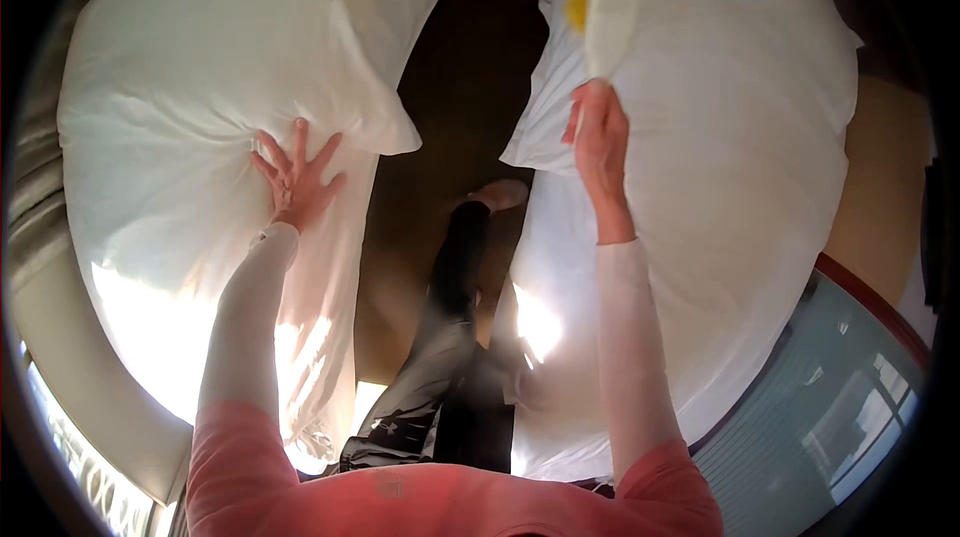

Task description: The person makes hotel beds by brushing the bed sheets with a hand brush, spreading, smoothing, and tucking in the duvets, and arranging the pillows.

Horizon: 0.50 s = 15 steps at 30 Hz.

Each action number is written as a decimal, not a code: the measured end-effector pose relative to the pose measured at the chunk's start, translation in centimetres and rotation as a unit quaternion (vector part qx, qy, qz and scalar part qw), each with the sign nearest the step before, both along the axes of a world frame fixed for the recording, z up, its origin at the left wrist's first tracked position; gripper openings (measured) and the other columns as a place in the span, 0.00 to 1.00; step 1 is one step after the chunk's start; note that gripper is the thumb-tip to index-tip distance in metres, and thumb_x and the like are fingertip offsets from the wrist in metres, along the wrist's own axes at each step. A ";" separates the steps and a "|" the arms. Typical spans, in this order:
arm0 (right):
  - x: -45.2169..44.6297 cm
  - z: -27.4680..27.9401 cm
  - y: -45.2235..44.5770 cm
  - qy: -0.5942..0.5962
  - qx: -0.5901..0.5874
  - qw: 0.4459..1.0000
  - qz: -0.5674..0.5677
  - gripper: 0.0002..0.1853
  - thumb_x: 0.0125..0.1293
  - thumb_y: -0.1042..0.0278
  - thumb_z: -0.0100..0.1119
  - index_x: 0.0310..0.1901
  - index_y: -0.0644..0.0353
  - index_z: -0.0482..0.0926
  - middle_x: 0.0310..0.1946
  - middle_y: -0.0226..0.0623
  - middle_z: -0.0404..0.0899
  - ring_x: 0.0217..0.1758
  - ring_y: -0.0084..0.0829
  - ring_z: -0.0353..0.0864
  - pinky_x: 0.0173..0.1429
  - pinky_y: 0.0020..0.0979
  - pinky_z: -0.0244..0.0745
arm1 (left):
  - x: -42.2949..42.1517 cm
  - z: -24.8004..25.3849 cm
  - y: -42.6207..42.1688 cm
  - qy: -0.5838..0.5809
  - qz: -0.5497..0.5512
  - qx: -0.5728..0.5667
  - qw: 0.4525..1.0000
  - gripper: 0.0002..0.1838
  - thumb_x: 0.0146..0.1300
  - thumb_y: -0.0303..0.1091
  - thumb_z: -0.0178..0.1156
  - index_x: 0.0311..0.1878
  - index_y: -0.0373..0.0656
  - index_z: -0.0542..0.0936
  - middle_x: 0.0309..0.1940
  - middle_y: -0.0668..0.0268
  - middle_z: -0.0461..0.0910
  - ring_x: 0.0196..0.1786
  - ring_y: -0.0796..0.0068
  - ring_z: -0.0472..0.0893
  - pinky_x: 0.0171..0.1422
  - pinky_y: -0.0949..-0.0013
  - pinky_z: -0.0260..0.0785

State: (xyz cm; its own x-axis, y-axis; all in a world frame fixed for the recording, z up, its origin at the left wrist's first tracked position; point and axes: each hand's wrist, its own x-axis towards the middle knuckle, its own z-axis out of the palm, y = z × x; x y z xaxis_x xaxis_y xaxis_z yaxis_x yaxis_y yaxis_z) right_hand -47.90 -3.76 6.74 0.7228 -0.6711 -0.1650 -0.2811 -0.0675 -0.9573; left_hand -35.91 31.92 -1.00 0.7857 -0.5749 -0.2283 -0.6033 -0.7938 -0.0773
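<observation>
My left hand lies with fingers spread on white bedding at the near edge of a white pillow, its fingertips pressing the cloth. Below that pillow a white sheet covers the left bed. My right hand is wrapped round the handle of a white brush with yellow bristles; the brush's far end runs out of view at the top. Brush and hand are over the right bed, in front of a second white pillow. A white sheet covers that bed.
Between the beds runs a dark gap with brown floor, where my leg and bare foot stand. At lower right is a reflective glass panel with a red edge. Grey curtain folds hang at left. Bright sunlight patches fall on both sheets.
</observation>
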 end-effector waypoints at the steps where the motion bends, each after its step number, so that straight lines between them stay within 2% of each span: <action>1: 1.2 -1.6 -1.1 -0.006 -0.056 0.998 -0.039 0.22 0.71 0.50 0.41 0.29 0.62 0.69 0.16 0.28 0.63 0.18 0.24 0.66 0.24 0.27 0.65 | -0.1 -0.3 0.2 0.003 0.000 -0.005 1.000 0.34 0.49 0.54 0.64 0.62 0.74 0.68 0.73 0.66 0.37 0.69 0.26 0.30 0.64 0.23 0.31; 2: 1.9 -3.1 -2.1 -0.014 -0.111 0.990 -0.080 0.22 0.71 0.49 0.40 0.30 0.62 0.69 0.17 0.28 0.63 0.19 0.23 0.67 0.26 0.27 0.65 | 0.1 -0.6 0.4 0.004 -0.002 -0.010 1.000 0.33 0.49 0.54 0.63 0.62 0.74 0.68 0.73 0.66 0.37 0.68 0.25 0.30 0.64 0.22 0.31; 3: 0.3 -7.9 -2.8 0.111 0.029 0.985 -0.133 0.22 0.71 0.48 0.41 0.32 0.61 0.72 0.19 0.28 0.65 0.22 0.23 0.68 0.28 0.27 0.66 | 0.2 -0.6 0.6 0.002 -0.003 -0.014 1.000 0.33 0.49 0.54 0.63 0.62 0.74 0.69 0.73 0.66 0.37 0.68 0.25 0.30 0.63 0.22 0.32; 4: -1.2 -12.7 -3.6 0.233 0.166 0.941 -0.180 0.22 0.71 0.47 0.41 0.35 0.59 0.75 0.21 0.28 0.68 0.24 0.22 0.70 0.30 0.28 0.68 | 0.2 -1.2 1.3 -0.033 -0.043 -0.049 0.997 0.31 0.53 0.55 0.59 0.63 0.73 0.67 0.73 0.66 0.40 0.68 0.25 0.33 0.61 0.20 0.36; 5: -3.9 -17.4 -1.9 0.282 0.199 0.925 -0.161 0.22 0.70 0.47 0.41 0.34 0.59 0.74 0.20 0.28 0.67 0.23 0.22 0.68 0.28 0.27 0.66 | 2.1 -1.1 3.4 -0.061 -0.020 -0.040 0.997 0.31 0.48 0.54 0.63 0.60 0.73 0.71 0.73 0.65 0.37 0.67 0.23 0.30 0.60 0.19 0.35; 6: -9.5 -20.8 1.9 0.305 0.182 0.927 -0.122 0.21 0.70 0.47 0.42 0.33 0.58 0.73 0.19 0.27 0.66 0.21 0.22 0.67 0.26 0.27 0.65 | 0.6 -2.1 2.0 -0.039 -0.046 -0.081 0.995 0.30 0.48 0.55 0.63 0.59 0.73 0.72 0.72 0.65 0.40 0.67 0.22 0.32 0.59 0.18 0.35; 7: -14.2 -23.4 6.4 0.331 0.193 0.919 -0.095 0.21 0.70 0.47 0.42 0.32 0.57 0.72 0.18 0.27 0.65 0.19 0.22 0.66 0.24 0.27 0.63 | 0.8 -1.6 1.8 -0.014 -0.033 -0.058 0.998 0.30 0.47 0.55 0.63 0.58 0.72 0.73 0.71 0.64 0.43 0.66 0.21 0.35 0.58 0.17 0.38; 8: -19.5 -25.0 11.0 0.374 0.242 0.891 -0.087 0.20 0.70 0.47 0.43 0.31 0.57 0.71 0.17 0.27 0.64 0.18 0.22 0.64 0.23 0.26 0.62 | 1.0 -1.5 2.0 -0.028 -0.049 -0.080 0.995 0.30 0.47 0.56 0.64 0.58 0.73 0.73 0.71 0.64 0.44 0.65 0.20 0.38 0.56 0.17 0.41; 10: -26.4 -25.0 18.9 0.455 0.379 0.799 -0.108 0.20 0.69 0.47 0.43 0.30 0.55 0.69 0.15 0.27 0.62 0.14 0.21 0.61 0.19 0.26 0.59 | 1.2 -2.2 2.5 -0.025 -0.058 -0.098 0.993 0.31 0.45 0.55 0.65 0.57 0.72 0.74 0.71 0.65 0.44 0.65 0.21 0.38 0.54 0.16 0.43; 11: -27.2 -23.8 21.4 0.475 0.428 0.760 -0.121 0.19 0.69 0.47 0.44 0.29 0.55 0.68 0.14 0.26 0.61 0.13 0.21 0.60 0.17 0.25 0.57 | 1.4 -2.2 2.6 -0.043 -0.068 -0.121 0.989 0.30 0.44 0.55 0.65 0.55 0.71 0.76 0.70 0.65 0.45 0.65 0.21 0.38 0.54 0.16 0.43; 12: -27.0 -23.8 22.5 0.470 0.450 0.749 -0.126 0.19 0.69 0.47 0.44 0.28 0.54 0.67 0.13 0.26 0.60 0.11 0.21 0.59 0.15 0.25 0.56 | 1.3 -2.3 2.8 -0.021 -0.062 -0.123 0.990 0.29 0.43 0.54 0.66 0.54 0.71 0.77 0.71 0.66 0.44 0.65 0.21 0.36 0.54 0.16 0.42; 13: -24.1 -23.4 22.6 0.432 0.448 0.773 -0.123 0.19 0.68 0.47 0.45 0.27 0.53 0.66 0.12 0.26 0.59 0.09 0.21 0.57 0.13 0.25 0.55 | 1.4 -2.2 3.0 -0.027 -0.063 -0.117 0.991 0.28 0.44 0.54 0.66 0.54 0.71 0.77 0.71 0.66 0.43 0.66 0.21 0.35 0.55 0.16 0.42; 15: -13.9 -19.9 21.2 0.296 0.387 0.865 -0.119 0.19 0.68 0.47 0.46 0.26 0.52 0.64 0.10 0.26 0.57 0.06 0.21 0.55 0.10 0.24 0.52 | 1.0 -2.0 3.1 -0.027 -0.065 -0.125 0.990 0.28 0.44 0.54 0.65 0.53 0.69 0.78 0.72 0.67 0.41 0.67 0.22 0.34 0.57 0.17 0.41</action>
